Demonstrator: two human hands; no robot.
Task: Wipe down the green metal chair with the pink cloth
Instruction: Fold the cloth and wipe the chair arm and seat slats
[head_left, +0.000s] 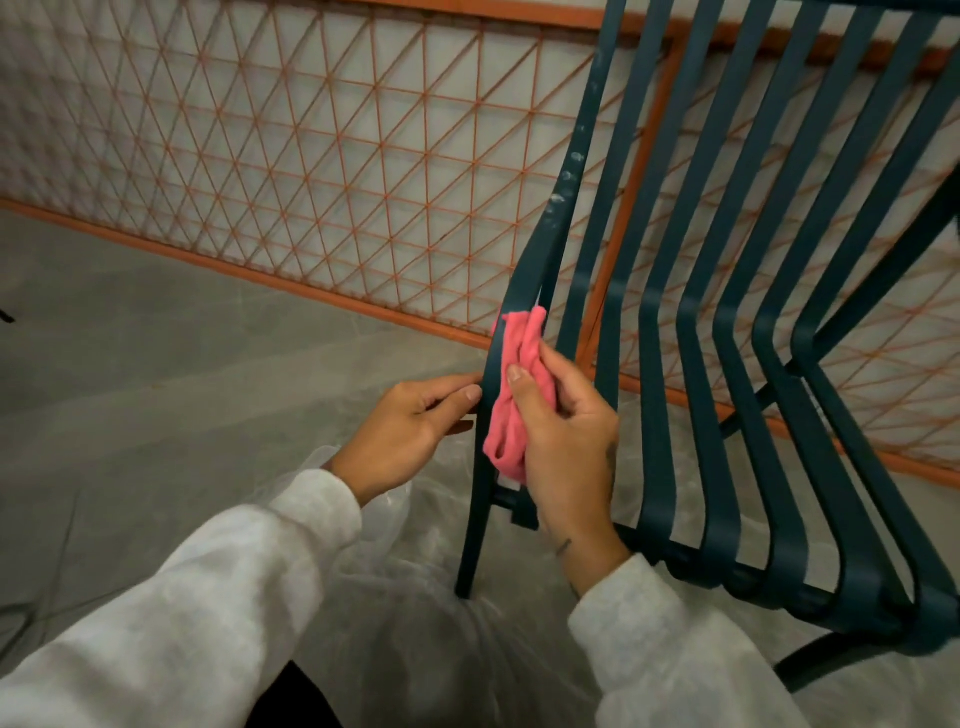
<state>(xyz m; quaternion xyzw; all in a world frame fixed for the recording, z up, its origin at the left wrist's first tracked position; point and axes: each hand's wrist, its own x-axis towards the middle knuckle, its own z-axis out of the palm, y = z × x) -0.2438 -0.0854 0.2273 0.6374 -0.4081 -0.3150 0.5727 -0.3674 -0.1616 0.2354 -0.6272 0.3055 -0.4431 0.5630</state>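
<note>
The dark green metal chair (722, 332) fills the right half of the view, its long slats curving from backrest into seat. Pale dusty specks mark its leftmost slat higher up. My right hand (563, 447) holds the bunched pink cloth (519, 384) pressed against that leftmost slat, near where it bends. My left hand (410, 426) grips the outer edge of the same slat from the left, thumb and fingertips touching the metal. The cloth's lower part is hidden under my right palm.
An orange metal lattice railing (322, 156) runs behind the chair along a pale wall. The floor is grey tile (130, 364). A clear plastic sheet (415, 597) lies crumpled under the chair's front leg, below my arms.
</note>
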